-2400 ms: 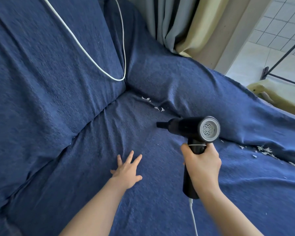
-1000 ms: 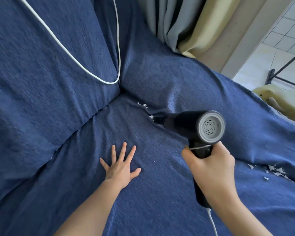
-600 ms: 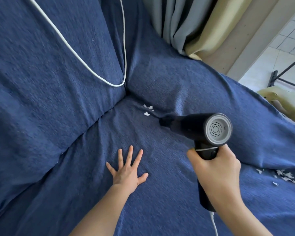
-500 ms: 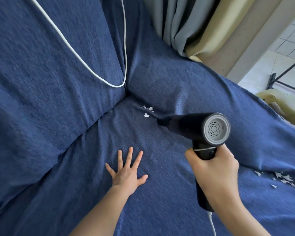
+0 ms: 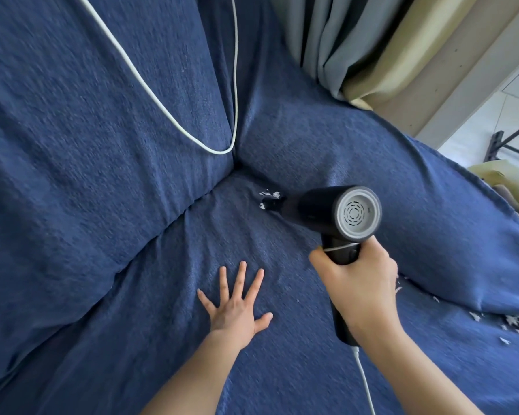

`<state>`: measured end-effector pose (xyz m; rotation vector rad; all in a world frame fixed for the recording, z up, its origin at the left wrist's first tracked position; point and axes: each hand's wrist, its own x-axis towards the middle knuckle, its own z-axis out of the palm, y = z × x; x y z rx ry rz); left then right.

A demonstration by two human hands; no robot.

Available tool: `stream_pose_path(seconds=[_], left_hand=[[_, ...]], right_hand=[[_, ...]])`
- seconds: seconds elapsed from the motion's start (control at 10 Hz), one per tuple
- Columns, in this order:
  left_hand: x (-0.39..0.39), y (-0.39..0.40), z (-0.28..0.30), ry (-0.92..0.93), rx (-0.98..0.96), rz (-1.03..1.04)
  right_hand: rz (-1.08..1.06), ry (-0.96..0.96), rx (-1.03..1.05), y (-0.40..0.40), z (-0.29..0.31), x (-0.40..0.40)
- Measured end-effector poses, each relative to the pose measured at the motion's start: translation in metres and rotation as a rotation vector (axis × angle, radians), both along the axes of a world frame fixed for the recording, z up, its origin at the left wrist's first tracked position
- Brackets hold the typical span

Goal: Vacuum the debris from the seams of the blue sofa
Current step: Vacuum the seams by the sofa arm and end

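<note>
The job looks partly done at best: the right hand (image 5: 363, 283) is wrapped round the grip of the black handheld vacuum with the grey vented rear cap (image 5: 333, 214), and its narrow nozzle is down in the seam of the blue fabric sofa (image 5: 102, 145) where the seat meets the side cushion, right against a small cluster of white paper-like scraps (image 5: 268, 197) near the corner. Those bits are not yet gone, and a second scatter of white scraps (image 5: 513, 322) lies further along the same seam at the right edge, well apart from the nozzle, so I would judge that stretch is left to do. The left hand (image 5: 235, 307) lies flat on the seat with fingers spread, holding nothing, seemingly pressing the cloth taut. A thin white cable (image 5: 168, 115) loops down over the back cushion; another length runs from the base of the vacuum's grip out of the bottom of the view. The nozzle tip is partly hidden among the scraps, so I cannot tell whether it is actually drawing them in. The seam along the back cushion falls in shadow, and any debris inside it cannot be made out; the scatter at the right is cut off by the frame.
</note>
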<state>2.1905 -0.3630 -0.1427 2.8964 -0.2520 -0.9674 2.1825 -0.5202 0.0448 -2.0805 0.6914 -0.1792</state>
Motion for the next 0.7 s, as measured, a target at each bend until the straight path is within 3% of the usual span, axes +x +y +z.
stream_pose_path(seconds=[0.3, 0.7], left_hand=[[0.001, 0.000, 0.002, 0.014, -0.017, 0.007], [0.003, 0.000, 0.000, 0.021, -0.007, 0.008]], right_hand=[[0.049, -0.020, 0.001, 0.012, 0.005, 0.011], [-0.049, 0.003, -0.057, -0.023, 0.023, 0.019]])
